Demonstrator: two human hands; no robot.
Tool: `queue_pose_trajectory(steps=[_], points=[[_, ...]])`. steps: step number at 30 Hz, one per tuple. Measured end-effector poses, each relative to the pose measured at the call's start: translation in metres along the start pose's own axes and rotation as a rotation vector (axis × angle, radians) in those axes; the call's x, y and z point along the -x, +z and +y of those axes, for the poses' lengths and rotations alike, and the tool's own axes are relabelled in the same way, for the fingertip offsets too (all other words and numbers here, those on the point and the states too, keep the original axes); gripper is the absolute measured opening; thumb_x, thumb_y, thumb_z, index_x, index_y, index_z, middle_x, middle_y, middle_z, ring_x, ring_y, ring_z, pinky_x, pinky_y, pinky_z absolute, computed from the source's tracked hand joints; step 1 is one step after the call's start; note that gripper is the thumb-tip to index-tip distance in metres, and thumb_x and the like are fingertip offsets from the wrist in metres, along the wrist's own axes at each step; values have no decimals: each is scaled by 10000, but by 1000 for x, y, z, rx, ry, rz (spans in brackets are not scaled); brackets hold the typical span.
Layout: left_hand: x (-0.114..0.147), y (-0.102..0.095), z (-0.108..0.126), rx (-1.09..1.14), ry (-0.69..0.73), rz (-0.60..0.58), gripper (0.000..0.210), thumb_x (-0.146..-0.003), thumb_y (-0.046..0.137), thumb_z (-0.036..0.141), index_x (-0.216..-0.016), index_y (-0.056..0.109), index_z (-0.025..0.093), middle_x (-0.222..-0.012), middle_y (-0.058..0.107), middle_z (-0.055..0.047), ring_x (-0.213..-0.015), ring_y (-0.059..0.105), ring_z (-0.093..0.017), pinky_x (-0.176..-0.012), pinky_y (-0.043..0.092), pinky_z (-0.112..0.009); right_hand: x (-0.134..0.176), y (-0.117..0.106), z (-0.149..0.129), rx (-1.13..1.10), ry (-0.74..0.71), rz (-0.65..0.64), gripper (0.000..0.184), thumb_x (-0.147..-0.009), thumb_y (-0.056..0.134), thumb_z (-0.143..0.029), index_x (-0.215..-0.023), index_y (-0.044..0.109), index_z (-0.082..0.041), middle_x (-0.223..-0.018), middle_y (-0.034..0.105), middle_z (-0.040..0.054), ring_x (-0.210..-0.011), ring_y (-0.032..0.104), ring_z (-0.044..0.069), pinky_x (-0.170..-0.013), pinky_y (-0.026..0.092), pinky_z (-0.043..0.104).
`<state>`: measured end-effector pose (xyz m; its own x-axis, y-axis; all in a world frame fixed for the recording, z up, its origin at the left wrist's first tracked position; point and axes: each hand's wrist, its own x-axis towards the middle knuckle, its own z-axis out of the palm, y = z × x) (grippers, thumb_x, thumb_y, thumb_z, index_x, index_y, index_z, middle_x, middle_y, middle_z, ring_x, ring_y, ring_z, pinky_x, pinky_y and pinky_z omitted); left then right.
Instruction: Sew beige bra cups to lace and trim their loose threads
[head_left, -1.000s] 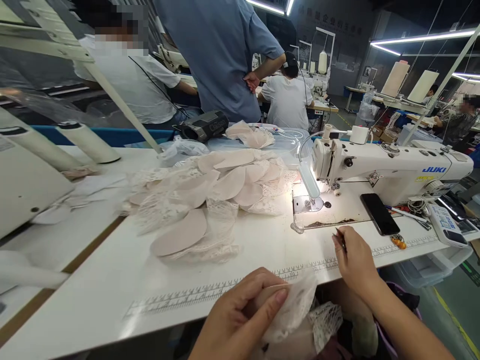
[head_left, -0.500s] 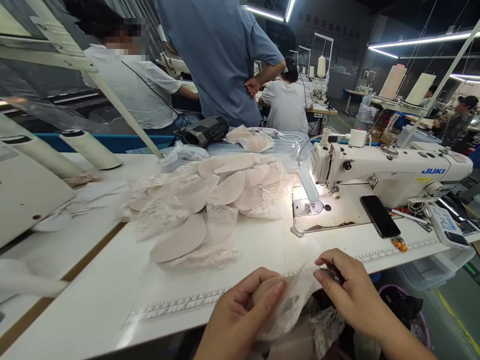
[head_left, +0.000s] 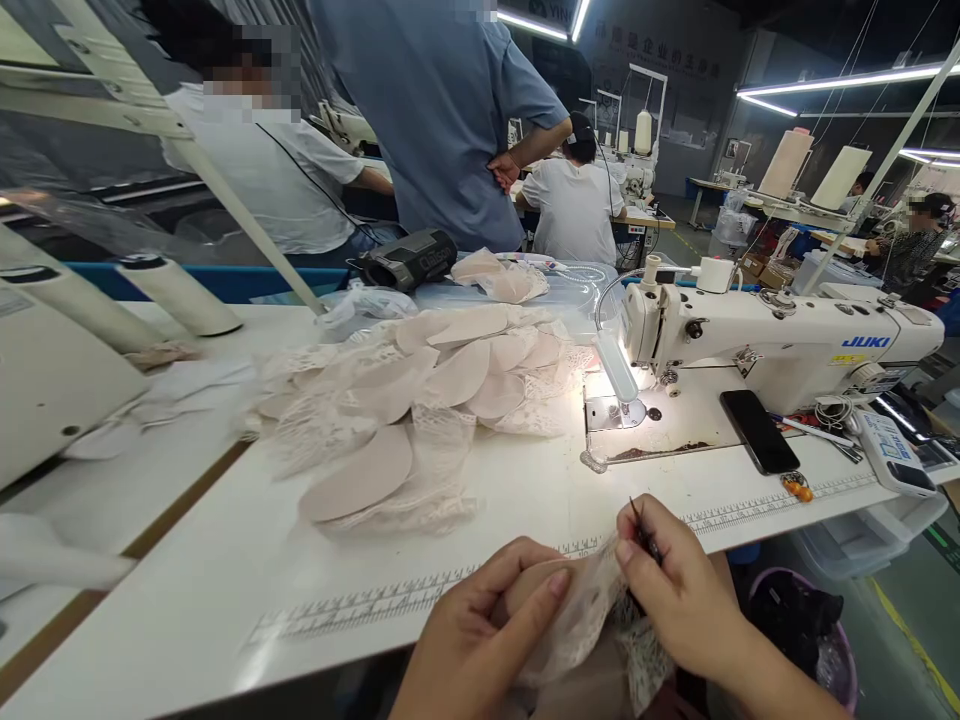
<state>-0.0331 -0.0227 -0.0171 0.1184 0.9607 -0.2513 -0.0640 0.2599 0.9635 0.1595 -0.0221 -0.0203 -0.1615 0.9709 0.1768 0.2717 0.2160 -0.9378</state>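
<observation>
At the front edge of the table, my left hand is closed around a beige padded cup piece with sheer lace, its thumb pressed on top. My right hand is closed at the lace's right edge. Dark thread snips are tucked in its fingers with a thin pointed tip sticking up; the rest is hidden by the hand. More lace hangs below the hands. Beyond them, a heap of similar beige cups and lace lies on the white table.
A white sewing machine with its lamp lit stands at the right. Near it lie a black phone, an orange trinket and a white control box. Thread cones are at the left. Several people sit or stand beyond the table.
My right hand has moved slightly left, closer to my left hand, and turned so the snips' tip points upward. My left hand keeps its hold on the cup piece.
</observation>
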Motion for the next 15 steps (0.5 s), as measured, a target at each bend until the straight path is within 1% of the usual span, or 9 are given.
queue_pose_trajectory(steps=[2, 5, 7, 8, 9, 11, 15], points=[[0, 0, -1, 10, -5, -5, 318, -822, 830, 522, -726, 794, 221, -650, 631, 24, -637, 500, -153, -567, 411, -199, 2, 0, 2, 45, -27, 18, 112, -1012, 521, -273, -905, 508, -243, -773, 526, -44, -694, 496, 145, -636, 418, 242], [2, 1, 0, 19, -2, -18, 317, -823, 832, 517, -719, 786, 221, -632, 618, 30, -621, 480, -145, -556, 398, -198, 6, 4, 4, 198, -132, 6, 28, -1008, 569, -251, -988, 558, -235, -840, 599, -24, -730, 545, 151, -674, 426, 254], [3, 2, 1, 6, 12, -21, 322, -830, 825, 513, -712, 781, 217, -632, 610, 31, -619, 472, -142, -551, 388, -198, 7, 7, 5, 260, -186, 0, 18, -996, 556, -216, -989, 555, -232, -862, 611, -10, -743, 554, 158, -686, 422, 267], [3, 2, 1, -3, 19, -20, 325, -832, 823, 511, -709, 778, 214, -634, 604, 31, -619, 468, -141, -551, 383, -199, 7, 9, 5, 262, -185, 4, 35, -989, 547, -202, -972, 543, -232, -856, 603, -10, -740, 548, 160, -685, 416, 271], [3, 2, 1, -8, 22, -19, 326, -832, 822, 509, -710, 777, 211, -638, 603, 30, -622, 468, -142, -555, 384, -201, 7, 10, 5, 239, -164, 9, 51, -984, 539, -193, -955, 527, -233, -844, 587, -14, -734, 534, 159, -681, 409, 273], [3, 2, 1, -7, 18, -15, 323, -823, 828, 508, -717, 777, 207, -643, 604, 25, -628, 470, -149, -564, 391, -210, 6, 12, 7, 115, -89, 9, 78, -994, 526, -212, -926, 497, -236, -822, 544, -25, -731, 498, 155, -674, 398, 270], [3, 0, 0, -8, 18, -18, 343, -817, 840, 532, -722, 776, 209, -644, 591, 16, -633, 466, -164, -567, 379, -233, 6, 13, 15, -256, 79, -39, 198, -1074, 505, -364, -926, 483, -234, -786, 424, -49, -703, 388, 145, -652, 371, 260]])
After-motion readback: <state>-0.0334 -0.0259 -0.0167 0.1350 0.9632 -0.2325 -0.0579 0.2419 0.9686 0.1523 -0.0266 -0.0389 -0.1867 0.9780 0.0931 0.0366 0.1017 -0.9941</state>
